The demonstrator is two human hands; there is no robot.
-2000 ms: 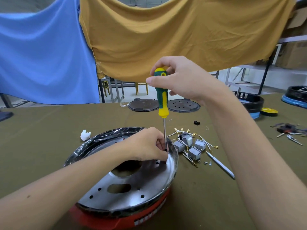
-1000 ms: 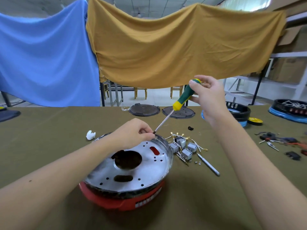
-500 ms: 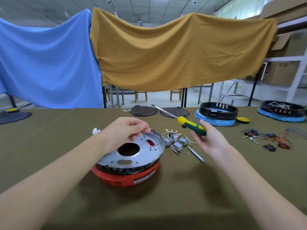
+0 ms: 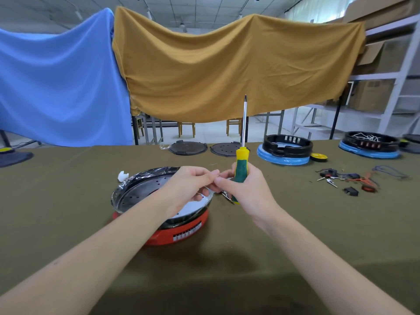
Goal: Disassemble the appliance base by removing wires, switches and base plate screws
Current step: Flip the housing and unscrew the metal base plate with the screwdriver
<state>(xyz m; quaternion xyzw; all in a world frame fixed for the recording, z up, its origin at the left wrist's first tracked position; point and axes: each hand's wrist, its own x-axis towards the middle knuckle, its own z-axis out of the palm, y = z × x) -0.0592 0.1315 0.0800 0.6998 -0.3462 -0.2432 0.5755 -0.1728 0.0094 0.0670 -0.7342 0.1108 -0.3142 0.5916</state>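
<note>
The red appliance base sits on the olive table with its round metal base plate on top. My left hand hovers over the plate's right rim, its fingertips pinched together on something too small to make out. My right hand grips the green and yellow screwdriver by the handle, shaft pointing straight up. Fingertips of both hands meet just above the rim. The removed switches and wires lie mostly hidden behind my right hand.
Two dark round covers lie at the table's far edge. Two black and blue appliance bases stand at the back right. Loose wires and clips lie to the right. A small white part sits left of the base.
The screwdriver left the base plate hole and swung from lying sideways to upright. My right hand came in to meet my left hand's pinched fingertips. The view pulled back.
</note>
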